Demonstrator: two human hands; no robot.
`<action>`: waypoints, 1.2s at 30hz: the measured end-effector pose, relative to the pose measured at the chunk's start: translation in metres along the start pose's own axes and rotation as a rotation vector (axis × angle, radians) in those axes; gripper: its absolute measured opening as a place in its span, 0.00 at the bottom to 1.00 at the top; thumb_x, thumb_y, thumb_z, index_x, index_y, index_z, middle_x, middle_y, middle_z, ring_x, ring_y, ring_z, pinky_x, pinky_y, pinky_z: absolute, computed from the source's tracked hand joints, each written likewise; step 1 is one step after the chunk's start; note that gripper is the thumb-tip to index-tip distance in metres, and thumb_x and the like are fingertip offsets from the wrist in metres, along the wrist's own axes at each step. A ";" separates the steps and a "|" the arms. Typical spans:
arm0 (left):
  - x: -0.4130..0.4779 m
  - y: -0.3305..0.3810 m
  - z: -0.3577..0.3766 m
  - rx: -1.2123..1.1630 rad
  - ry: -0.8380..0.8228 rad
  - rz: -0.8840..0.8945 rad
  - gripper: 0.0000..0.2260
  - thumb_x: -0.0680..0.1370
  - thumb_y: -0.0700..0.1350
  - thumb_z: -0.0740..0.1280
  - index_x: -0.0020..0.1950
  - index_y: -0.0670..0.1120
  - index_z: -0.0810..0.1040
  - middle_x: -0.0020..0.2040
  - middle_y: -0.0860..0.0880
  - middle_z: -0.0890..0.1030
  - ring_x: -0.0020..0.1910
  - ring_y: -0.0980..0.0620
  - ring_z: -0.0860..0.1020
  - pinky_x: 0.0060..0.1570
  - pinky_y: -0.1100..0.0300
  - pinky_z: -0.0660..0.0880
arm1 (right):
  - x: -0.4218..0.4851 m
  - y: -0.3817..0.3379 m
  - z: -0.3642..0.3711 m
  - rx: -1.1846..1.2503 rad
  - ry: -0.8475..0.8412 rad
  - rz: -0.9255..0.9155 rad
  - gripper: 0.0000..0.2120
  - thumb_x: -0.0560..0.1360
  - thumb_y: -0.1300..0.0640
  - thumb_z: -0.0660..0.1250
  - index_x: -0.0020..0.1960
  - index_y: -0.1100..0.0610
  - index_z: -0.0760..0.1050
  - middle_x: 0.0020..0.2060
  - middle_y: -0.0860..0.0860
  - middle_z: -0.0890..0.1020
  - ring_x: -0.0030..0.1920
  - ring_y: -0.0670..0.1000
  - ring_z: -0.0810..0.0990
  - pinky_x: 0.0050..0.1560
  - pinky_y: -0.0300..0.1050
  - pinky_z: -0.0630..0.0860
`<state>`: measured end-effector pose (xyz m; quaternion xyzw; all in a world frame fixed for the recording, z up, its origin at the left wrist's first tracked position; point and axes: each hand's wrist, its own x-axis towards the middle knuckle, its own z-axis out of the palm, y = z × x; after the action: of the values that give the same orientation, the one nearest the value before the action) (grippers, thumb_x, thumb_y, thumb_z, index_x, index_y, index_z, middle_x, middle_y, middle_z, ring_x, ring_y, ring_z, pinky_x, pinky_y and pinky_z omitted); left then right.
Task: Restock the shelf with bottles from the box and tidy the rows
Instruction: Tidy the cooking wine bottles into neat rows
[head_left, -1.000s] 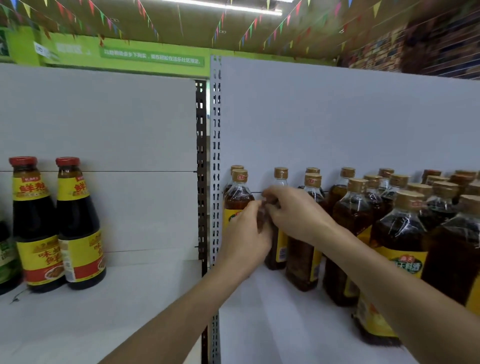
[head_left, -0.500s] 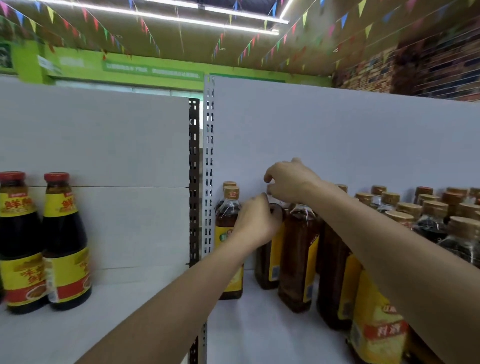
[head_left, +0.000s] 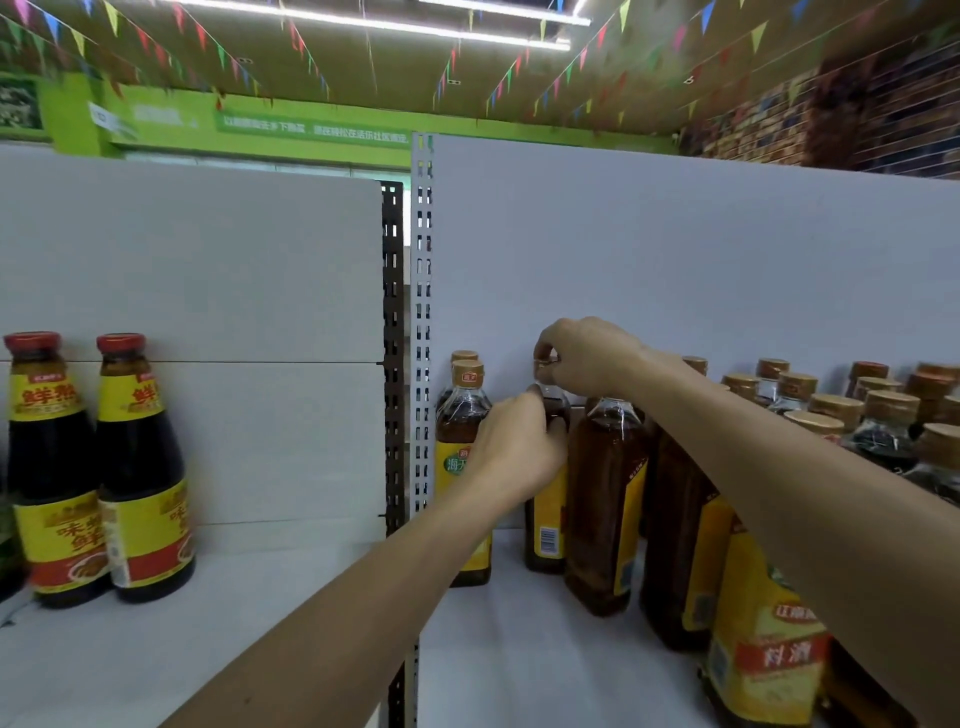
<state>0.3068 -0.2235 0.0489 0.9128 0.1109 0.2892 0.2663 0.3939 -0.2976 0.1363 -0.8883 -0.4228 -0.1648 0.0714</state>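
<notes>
Just right of frame centre on the white shelf (head_left: 519, 654), a dark bottle (head_left: 545, 525) with a yellow barcoded label stands between a 海天 bottle (head_left: 460, 467) and an amber bottle (head_left: 602, 493), the left hand (head_left: 511, 447) curled round its shoulder and the right hand (head_left: 587, 358) pinching its cap, while the lower-right bottle (head_left: 769, 654) reads 料酒.

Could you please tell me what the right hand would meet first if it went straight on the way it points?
The right hand, pinching a dark bottle's cap, points left; next in line look the gold-capped bottles by the upright, though depth is unclear.
</notes>
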 end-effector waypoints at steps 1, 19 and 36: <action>-0.001 0.000 0.000 0.015 0.008 0.002 0.08 0.83 0.45 0.61 0.59 0.45 0.74 0.47 0.44 0.82 0.46 0.42 0.83 0.48 0.45 0.81 | -0.002 0.000 -0.001 -0.003 0.000 -0.003 0.11 0.78 0.57 0.65 0.56 0.60 0.82 0.51 0.57 0.85 0.53 0.60 0.82 0.52 0.53 0.80; -0.025 0.000 -0.006 0.091 0.244 0.089 0.09 0.83 0.51 0.62 0.57 0.47 0.76 0.38 0.52 0.78 0.37 0.51 0.78 0.30 0.59 0.66 | -0.029 -0.011 -0.015 0.030 -0.018 -0.069 0.13 0.81 0.52 0.64 0.63 0.54 0.79 0.57 0.52 0.83 0.55 0.55 0.79 0.51 0.46 0.75; -0.045 -0.004 -0.009 -0.025 0.287 0.078 0.28 0.77 0.56 0.72 0.73 0.49 0.69 0.64 0.51 0.76 0.62 0.51 0.76 0.57 0.59 0.74 | -0.049 -0.022 -0.024 -0.025 0.035 -0.104 0.11 0.81 0.49 0.63 0.60 0.51 0.79 0.49 0.47 0.82 0.56 0.53 0.78 0.66 0.49 0.59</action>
<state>0.2651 -0.2319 0.0322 0.8622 0.1087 0.4284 0.2477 0.3422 -0.3257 0.1410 -0.8629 -0.4650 -0.1890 0.0589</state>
